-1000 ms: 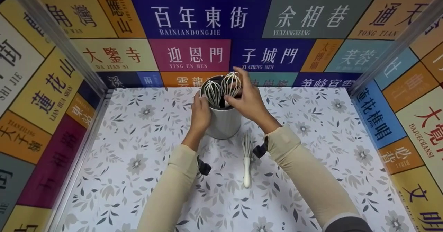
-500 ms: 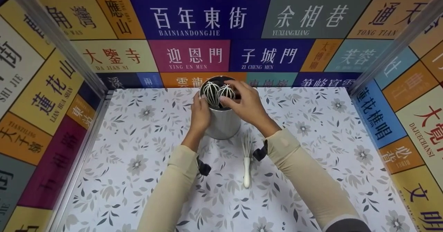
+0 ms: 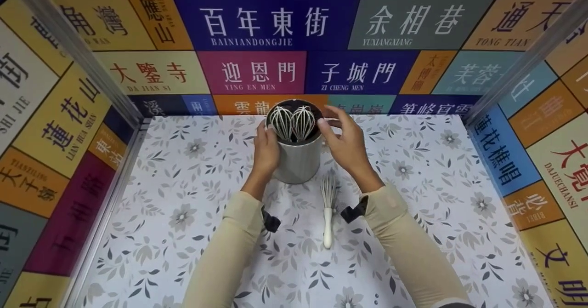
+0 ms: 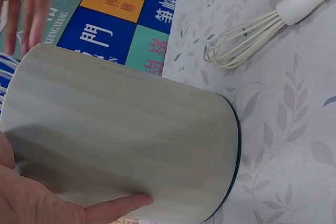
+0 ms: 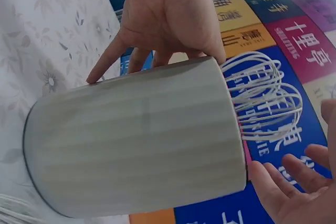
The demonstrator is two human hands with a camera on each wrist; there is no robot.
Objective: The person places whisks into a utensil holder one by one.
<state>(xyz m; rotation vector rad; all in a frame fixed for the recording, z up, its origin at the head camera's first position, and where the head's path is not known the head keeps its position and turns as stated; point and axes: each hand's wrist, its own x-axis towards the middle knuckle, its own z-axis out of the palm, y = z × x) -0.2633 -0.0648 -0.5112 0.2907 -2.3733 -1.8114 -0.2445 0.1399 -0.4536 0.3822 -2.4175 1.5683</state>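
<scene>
A pale grey cylindrical utensil holder (image 3: 297, 163) stands upright near the back of the table. Two wire whisks (image 3: 281, 122) poke their loops above its rim, side by side; their handles are hidden inside. My left hand (image 3: 266, 149) holds the holder's left side, its fingers reaching round behind the wall in the right wrist view. Beside the right of the rim is my right hand (image 3: 345, 145), fingers spread and loosely bent, holding nothing. A third whisk (image 3: 327, 216) lies on the table in front of the holder, its white handle toward me.
The table (image 3: 183, 253) has a white cover with grey leaves and flowers. Colourful panels with Chinese lettering (image 3: 257, 18) wall it in at the back and both sides. Clear upright strips (image 3: 78, 55) run along the corners.
The right hand lowered a whisk into the holder, let go of it and drew back to the right. The left hand stayed at the holder's side.
</scene>
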